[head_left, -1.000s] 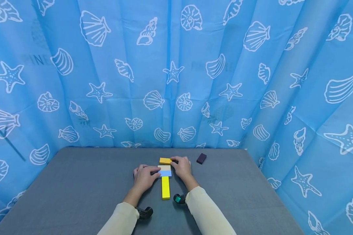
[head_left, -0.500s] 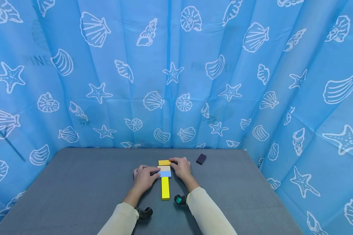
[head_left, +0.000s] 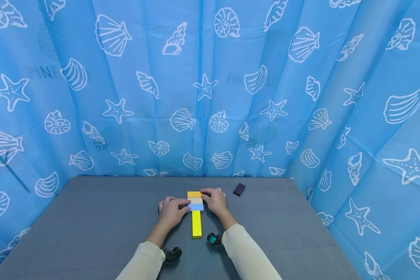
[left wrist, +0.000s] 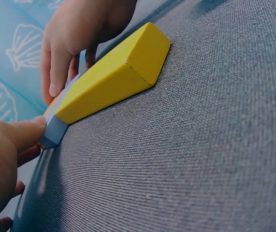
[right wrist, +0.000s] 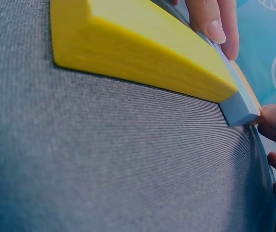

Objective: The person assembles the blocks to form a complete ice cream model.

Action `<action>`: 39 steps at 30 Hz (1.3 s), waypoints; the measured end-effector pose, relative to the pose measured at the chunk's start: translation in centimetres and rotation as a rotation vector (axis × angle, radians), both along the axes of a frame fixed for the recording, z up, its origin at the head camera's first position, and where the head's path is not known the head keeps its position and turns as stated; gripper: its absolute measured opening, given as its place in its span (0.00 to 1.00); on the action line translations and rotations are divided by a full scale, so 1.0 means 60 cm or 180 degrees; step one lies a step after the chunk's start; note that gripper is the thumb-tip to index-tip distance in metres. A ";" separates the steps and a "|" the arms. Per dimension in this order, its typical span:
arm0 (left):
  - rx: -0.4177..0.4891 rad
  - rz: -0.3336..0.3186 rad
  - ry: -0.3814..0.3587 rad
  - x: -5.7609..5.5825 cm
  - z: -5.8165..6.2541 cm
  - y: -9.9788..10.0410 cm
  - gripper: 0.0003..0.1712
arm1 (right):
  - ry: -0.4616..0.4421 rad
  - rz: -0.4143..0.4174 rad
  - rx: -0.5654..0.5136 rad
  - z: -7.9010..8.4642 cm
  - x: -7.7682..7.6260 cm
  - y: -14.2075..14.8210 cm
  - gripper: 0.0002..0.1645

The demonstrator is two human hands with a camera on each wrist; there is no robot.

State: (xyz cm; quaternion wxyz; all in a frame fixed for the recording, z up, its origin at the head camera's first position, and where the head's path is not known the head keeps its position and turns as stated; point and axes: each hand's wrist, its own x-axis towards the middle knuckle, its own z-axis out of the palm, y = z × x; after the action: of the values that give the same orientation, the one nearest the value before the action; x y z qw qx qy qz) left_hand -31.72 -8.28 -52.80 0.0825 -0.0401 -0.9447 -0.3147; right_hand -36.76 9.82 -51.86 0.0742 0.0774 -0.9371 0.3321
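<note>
In the head view a long yellow block (head_left: 196,224) lies lengthwise, its far end against a light blue block (head_left: 196,207) set crosswise. Behind the blue one sit a cream block (head_left: 195,200) and an orange block (head_left: 194,194), parallel and close together. My left hand (head_left: 172,211) holds the left ends of the blue and cream blocks with thumb and index finger. Thumb and index finger of my right hand (head_left: 215,200) pinch the orange block's right end. From the left wrist, my left thumb (left wrist: 31,131) touches the blue block's end.
A dark purple block (head_left: 239,189) lies farther back, to the right of my right hand. Grey cloth (head_left: 101,221) covers the table. A blue curtain (head_left: 182,85) with white shell prints hangs behind it and along the right. Black wrist devices (head_left: 172,254) are worn at both wrists.
The orange block has slid slightly left and toward the cream block with my right hand, closing the gap and lining up. My left hand and the other blocks have stayed in place.
</note>
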 end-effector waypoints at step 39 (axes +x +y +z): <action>0.0105 -0.0037 0.0062 0.001 -0.001 -0.003 0.19 | 0.0008 -0.0009 -0.0046 -0.004 0.004 0.001 0.13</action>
State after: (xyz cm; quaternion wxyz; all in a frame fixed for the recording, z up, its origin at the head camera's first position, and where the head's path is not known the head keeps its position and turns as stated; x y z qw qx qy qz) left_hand -31.64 -8.43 -52.84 0.0906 -0.0473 -0.9383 -0.3303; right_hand -36.53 9.91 -52.13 0.0765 0.0760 -0.9347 0.3387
